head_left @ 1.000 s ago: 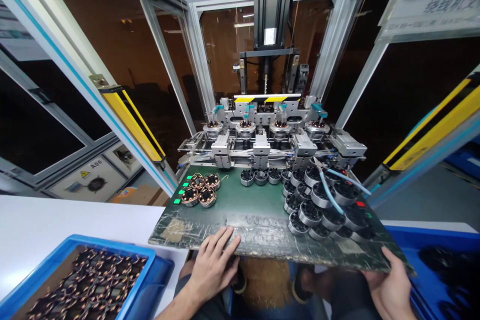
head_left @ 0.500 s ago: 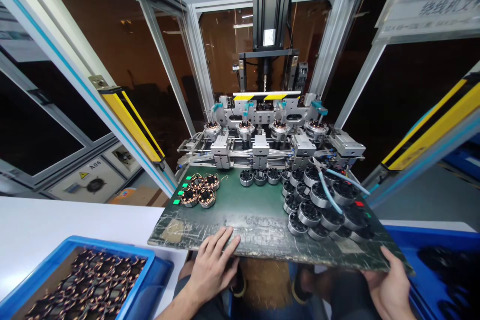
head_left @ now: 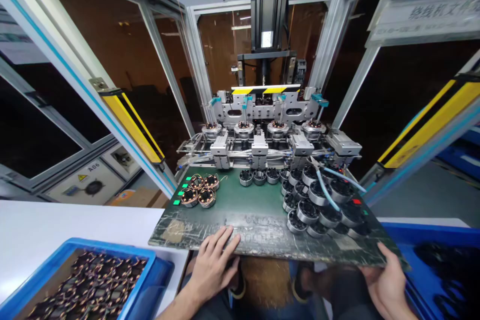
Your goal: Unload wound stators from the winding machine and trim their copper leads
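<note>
A worn green work board [head_left: 255,210] lies in front of me. My left hand [head_left: 213,265] rests on its near edge with the fingers stretched out flat. My right hand [head_left: 390,280] curls around the board's near right edge, thumb on top. Several wound stators [head_left: 198,190] with copper coils sit at the board's far left. Several bare metal stator cores [head_left: 318,200] crowd the right side, with blue-handled cutters [head_left: 330,185] lying on them.
A winding machine [head_left: 266,130] with several stations stands behind the board under a black motor [head_left: 268,5]. A blue bin [head_left: 86,280] of wound stators is at lower left. Another blue bin [head_left: 438,265] is at lower right. Yellow light-curtain bars [head_left: 131,120] flank the opening.
The view has shifted slightly. Both hands stay where they were on the board's near edge.
</note>
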Available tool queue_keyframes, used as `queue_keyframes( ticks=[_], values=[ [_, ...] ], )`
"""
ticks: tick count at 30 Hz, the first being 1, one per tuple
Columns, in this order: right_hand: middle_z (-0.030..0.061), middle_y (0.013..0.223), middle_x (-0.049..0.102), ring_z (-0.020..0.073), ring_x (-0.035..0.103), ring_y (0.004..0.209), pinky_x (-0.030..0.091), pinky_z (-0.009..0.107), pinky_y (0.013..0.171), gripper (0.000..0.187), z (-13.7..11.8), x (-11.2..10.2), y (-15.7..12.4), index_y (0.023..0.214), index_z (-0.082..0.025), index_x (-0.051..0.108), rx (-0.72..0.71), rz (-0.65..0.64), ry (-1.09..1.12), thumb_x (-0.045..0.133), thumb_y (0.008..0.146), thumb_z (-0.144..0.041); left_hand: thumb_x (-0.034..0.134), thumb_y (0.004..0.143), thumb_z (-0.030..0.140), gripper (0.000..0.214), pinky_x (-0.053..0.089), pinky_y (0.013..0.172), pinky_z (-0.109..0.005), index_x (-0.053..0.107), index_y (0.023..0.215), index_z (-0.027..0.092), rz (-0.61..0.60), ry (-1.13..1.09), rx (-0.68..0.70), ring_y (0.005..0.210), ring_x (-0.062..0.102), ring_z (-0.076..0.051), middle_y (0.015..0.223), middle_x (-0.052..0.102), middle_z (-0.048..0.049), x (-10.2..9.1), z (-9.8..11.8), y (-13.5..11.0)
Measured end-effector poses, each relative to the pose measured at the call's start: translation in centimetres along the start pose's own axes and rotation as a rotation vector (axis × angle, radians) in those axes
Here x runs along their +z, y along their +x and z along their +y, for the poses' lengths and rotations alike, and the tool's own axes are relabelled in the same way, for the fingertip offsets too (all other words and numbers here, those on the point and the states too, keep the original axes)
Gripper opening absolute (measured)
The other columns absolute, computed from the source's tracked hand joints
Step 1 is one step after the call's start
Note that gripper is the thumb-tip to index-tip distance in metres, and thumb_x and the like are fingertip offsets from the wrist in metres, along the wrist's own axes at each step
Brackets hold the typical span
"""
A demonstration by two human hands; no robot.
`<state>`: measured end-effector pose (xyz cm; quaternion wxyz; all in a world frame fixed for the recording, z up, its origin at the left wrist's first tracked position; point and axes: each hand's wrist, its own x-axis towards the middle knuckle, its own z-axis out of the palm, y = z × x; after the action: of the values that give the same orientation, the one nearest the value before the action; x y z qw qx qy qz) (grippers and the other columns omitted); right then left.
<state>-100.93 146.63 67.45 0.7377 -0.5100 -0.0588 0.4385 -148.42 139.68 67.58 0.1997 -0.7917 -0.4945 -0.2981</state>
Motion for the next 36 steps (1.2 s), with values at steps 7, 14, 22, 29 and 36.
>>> queue_keyframes(
  ticks=[7, 14, 22, 29, 36],
  values=[
    [-0.0026, 0.099, 0.087, 0.0219, 0.078, 0.072, 0.074, 0.039, 0.071, 0.043, 0.13, -0.07, 0.2, 0.106, -0.026, 0.084, -0.015, -0.002, 0.01, 0.089, 0.063, -0.031, 0.078, 0.104, 0.048, 0.055, 0.04, 0.123, -0.041, 0.072, 0.156, 0.03, -0.005, -0.017, -0.013, 0.147, 0.065, -0.028, 0.161, 0.073, -0.0077, 0.18, 0.05, -0.26],
    [-0.0024, 0.095, 0.086, 0.0237, 0.079, 0.073, 0.074, 0.04, 0.071, 0.043, 0.35, -0.25, 0.39, 0.107, -0.026, 0.084, -0.01, 0.008, -0.001, 0.089, 0.065, -0.034, 0.079, 0.104, 0.047, 0.055, 0.041, 0.122, -0.041, 0.072, 0.156, 0.03, -0.011, -0.025, -0.013, 0.147, 0.065, -0.028, 0.16, 0.073, -0.0075, 0.18, -0.05, -0.3],
    [-0.0019, 0.095, 0.087, 0.0204, 0.078, 0.071, 0.072, 0.033, 0.068, 0.047, 0.1, 0.13, -0.05, 0.104, -0.024, 0.084, -0.002, 0.028, 0.004, 0.093, 0.059, -0.035, 0.081, 0.103, 0.046, 0.056, 0.04, 0.122, -0.042, 0.072, 0.156, 0.03, 0.001, -0.037, -0.017, 0.147, 0.065, -0.028, 0.161, 0.073, -0.008, 0.17, 0.08, -0.26],
    [-0.004, 0.097, 0.086, 0.0194, 0.078, 0.075, 0.073, 0.035, 0.078, 0.051, 0.39, -0.14, 0.22, 0.109, -0.023, 0.084, -0.018, 0.03, -0.009, 0.094, 0.062, -0.039, 0.079, 0.105, 0.047, 0.054, 0.04, 0.121, -0.042, 0.072, 0.156, 0.03, -0.002, -0.038, -0.016, 0.147, 0.065, -0.028, 0.16, 0.073, -0.0078, 0.1, 0.05, -0.09],
    [-0.0026, 0.097, 0.087, 0.0199, 0.078, 0.073, 0.069, 0.029, 0.06, 0.046, 0.38, -0.48, 0.41, 0.104, -0.025, 0.085, 0.004, 0.031, -0.001, 0.092, 0.06, -0.035, 0.076, 0.106, 0.047, 0.052, 0.042, 0.12, -0.041, 0.072, 0.155, 0.03, 0.005, -0.014, -0.008, 0.146, 0.065, -0.028, 0.158, 0.075, -0.0085, 0.04, 0.08, -0.02]
  ],
)
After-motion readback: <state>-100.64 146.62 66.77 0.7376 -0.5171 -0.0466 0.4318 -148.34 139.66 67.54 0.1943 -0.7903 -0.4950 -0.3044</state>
